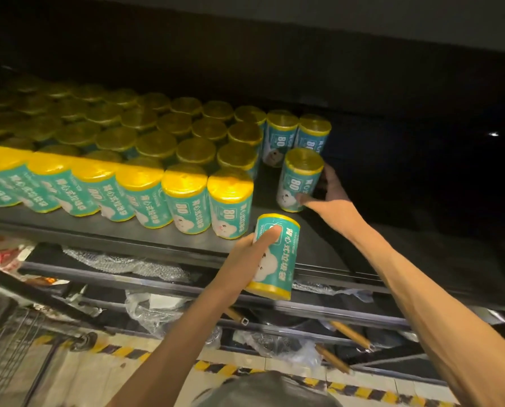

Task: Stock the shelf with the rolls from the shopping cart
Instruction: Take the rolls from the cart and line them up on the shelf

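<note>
- Fingers of our right hand curl round the far side of an upright roll, with the thumb pressed low on its near face; the roll stands on the shelf, so we judge this hand is setting it in place or squaring it up.
- Our left hand grips a second roll round its body, forefinger laid along the teal label. It is held in the air just in front of the shelf edge, its long axis upright with a slight tilt.
- What the next move turns on, as we read it: the open gap lies up and beyond the left hand, between the end of the front row and the roll under our right hand. The left hand is the nearer one, and the held roll already stands close to the way it must sit.
- Behind that gap two more rolls stand at the back, so the column there is partly filled.
- Further left, the shelf carries a dense block of the same yellow-capped rolls, several rows deep, all upright and touching.
- Below, a lower shelf holds crumpled clear plastic wrap and some wooden-handled items; we cannot tell what they are.
- At lower left the wire shopping cart shows only in part, and its contents are not visible.
</note>
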